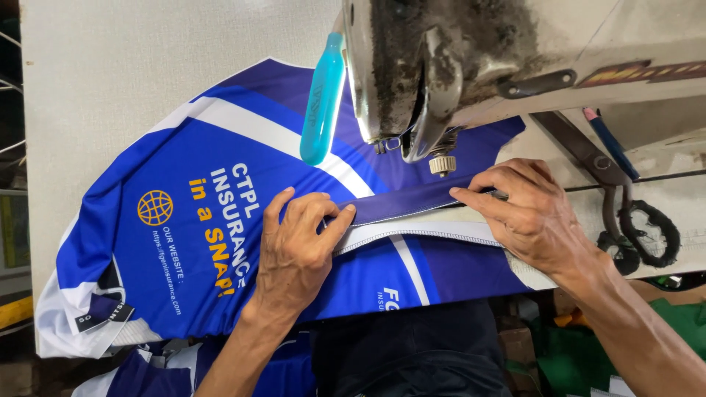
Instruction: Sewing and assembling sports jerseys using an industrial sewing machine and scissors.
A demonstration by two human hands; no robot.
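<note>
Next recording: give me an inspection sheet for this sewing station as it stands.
Surface: pale table, worn, mostly covered by cloth.
Job's things: blue and white printed shirt; dark blue strip folded along its white edge under the sewing machine.
Clutter: scissors and a pen to the right; turquoise tube hanging by the machine.
Hands: left hand pinches the strip; right hand presses it flat.
Cables: nothing seen.
Surroundings: green cloth below the table.

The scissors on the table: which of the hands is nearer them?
Right. The right hand presses the fabric strip just beside the scissors; the left hand pinches it farther away.
</note>
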